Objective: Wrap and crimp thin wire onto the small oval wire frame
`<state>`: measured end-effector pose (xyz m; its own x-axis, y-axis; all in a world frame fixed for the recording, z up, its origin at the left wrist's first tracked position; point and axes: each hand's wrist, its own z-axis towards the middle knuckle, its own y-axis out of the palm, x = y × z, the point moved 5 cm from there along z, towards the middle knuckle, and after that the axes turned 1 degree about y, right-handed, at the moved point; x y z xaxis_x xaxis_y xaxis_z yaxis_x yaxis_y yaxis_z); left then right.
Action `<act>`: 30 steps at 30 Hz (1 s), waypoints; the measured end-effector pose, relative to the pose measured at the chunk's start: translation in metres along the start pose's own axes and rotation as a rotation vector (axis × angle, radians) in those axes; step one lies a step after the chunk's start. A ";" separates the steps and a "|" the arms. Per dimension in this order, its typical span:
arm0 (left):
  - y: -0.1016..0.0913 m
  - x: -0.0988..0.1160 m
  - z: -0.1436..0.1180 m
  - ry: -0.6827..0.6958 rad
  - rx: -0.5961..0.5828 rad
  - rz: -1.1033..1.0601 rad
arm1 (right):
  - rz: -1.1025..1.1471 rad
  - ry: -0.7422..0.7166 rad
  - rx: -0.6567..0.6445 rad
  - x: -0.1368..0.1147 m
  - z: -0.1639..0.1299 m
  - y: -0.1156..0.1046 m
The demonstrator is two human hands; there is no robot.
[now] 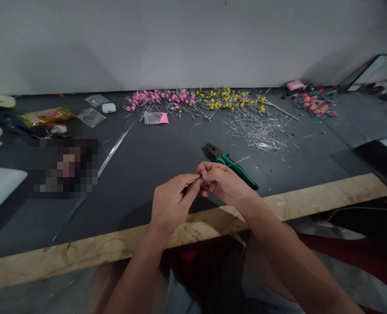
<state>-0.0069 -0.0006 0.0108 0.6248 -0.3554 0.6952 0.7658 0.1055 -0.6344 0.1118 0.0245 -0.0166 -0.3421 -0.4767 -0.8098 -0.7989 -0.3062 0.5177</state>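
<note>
Over the table's front edge, my left hand and my right hand meet, their fingertips pinched together on a thin twisted wire. The wire's dark twisted part shows by the left thumb, and a silvery length sticks out past my right hand. Exactly how the fingers grip it between the hands is hidden. Just behind my right hand lie green-handled pliers, jaws pointing away to the left. Farther back is a loose heap of cut silvery wires.
Wire stems with pink tips and yellow tips lie along the wall. Near them are a small bag of pink material, a stick and orange-tipped stems. Long wires lie left. A wooden strip edges the table.
</note>
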 end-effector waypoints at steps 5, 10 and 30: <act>0.000 -0.002 0.001 0.010 0.032 0.029 | 0.001 -0.069 0.025 0.000 0.003 -0.002; 0.004 -0.003 0.002 0.030 0.036 0.133 | -0.005 -0.085 0.137 0.002 0.005 -0.010; 0.030 -0.021 -0.001 -0.759 -0.151 -1.095 | -0.259 -0.411 0.087 -0.014 -0.001 -0.002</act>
<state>0.0025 0.0088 -0.0234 -0.3285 0.4148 0.8485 0.9290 -0.0201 0.3695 0.1186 0.0307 -0.0064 -0.2793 -0.0243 -0.9599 -0.9159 -0.2934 0.2739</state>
